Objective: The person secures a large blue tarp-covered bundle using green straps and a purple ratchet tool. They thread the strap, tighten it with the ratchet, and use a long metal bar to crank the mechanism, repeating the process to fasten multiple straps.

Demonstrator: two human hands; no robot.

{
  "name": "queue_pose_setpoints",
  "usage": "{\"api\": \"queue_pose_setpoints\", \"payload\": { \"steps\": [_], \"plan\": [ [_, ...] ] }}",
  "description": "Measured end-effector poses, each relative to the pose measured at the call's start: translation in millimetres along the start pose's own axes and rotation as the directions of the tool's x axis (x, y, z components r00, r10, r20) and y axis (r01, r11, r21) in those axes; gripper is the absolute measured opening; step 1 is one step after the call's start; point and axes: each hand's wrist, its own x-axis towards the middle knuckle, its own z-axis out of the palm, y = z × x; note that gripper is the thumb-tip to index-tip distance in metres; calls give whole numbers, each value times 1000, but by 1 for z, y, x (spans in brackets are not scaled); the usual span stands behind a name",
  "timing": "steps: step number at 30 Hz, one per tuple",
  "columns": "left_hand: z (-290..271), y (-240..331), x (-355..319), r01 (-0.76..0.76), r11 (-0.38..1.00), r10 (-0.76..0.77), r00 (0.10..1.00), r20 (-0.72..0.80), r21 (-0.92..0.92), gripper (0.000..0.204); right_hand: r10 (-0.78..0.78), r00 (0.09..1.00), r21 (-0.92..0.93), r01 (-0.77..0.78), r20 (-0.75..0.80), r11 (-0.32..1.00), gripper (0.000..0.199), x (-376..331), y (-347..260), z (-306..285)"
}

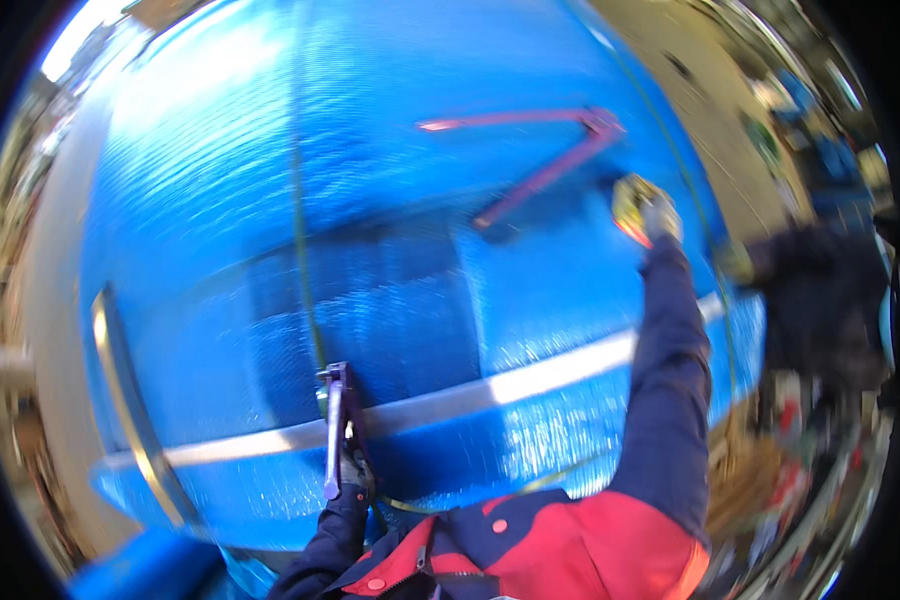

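A large load wrapped in blue plastic sheeting fills the space before me. At its near edge my left hand, gloved, is closed around a purple strap tensioner that sits on a thin green strap. My right hand, also gloved, reaches far out over the right side of the load. Its fingers are around a small yellow-and-orange object, too blurred to name. To its left a pinkish-purple long-handled tool lies on the sheeting, its two handles spread in a V.
A pale flat bar runs across the load's near part; a shiny metal-coloured strip stands at its left. Close on the right is a co-worker in dark clothing, a gloved hand at the load's edge. Blurred clutter lies behind.
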Motion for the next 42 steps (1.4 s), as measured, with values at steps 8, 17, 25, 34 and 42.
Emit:
{"api": "queue_pose_setpoints", "payload": {
  "steps": [8,17,25,34,42],
  "plan": [
    [-15,24,-19,-89,992,84,995,54,90,52,67,981,-214,-27,182,976,62,109,53,78],
    [-17,29,-16,-49,995,44,998,56,92,51,-22,999,-12,21,-42,1000,41,49,42,53],
    [-20,31,-9,-93,991,87,994,64,95,49,-30,999,178,36,-35,983,41,16,26,15],
    [-19,32,-18,-174,981,175,985,-2,86,48,77,997,-11,-77,-28,997,45,-12,25,41],
    [-28,34,-30,-227,971,233,968,-91,69,46,-431,902,54,430,3,901,40,-181,-102,8]
  ]
}}
